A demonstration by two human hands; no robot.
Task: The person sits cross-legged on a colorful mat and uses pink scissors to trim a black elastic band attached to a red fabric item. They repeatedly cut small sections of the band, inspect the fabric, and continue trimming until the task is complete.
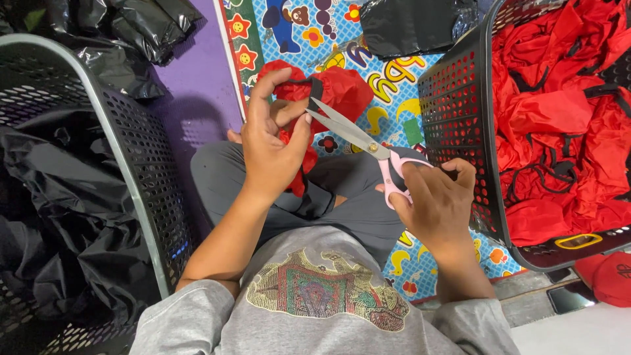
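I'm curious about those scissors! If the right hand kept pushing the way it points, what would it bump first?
Probably the red fabric piece pinched by the left hand; the right hand aims the scissors there.

My left hand (271, 148) is raised in front of me, back toward the camera, forefinger stretched up and thumb pinched in against the other fingers. My right hand (434, 200) sits lower, knuckles up, fingers curled closed. Both forearms angle inward from my sides over my crossed legs.
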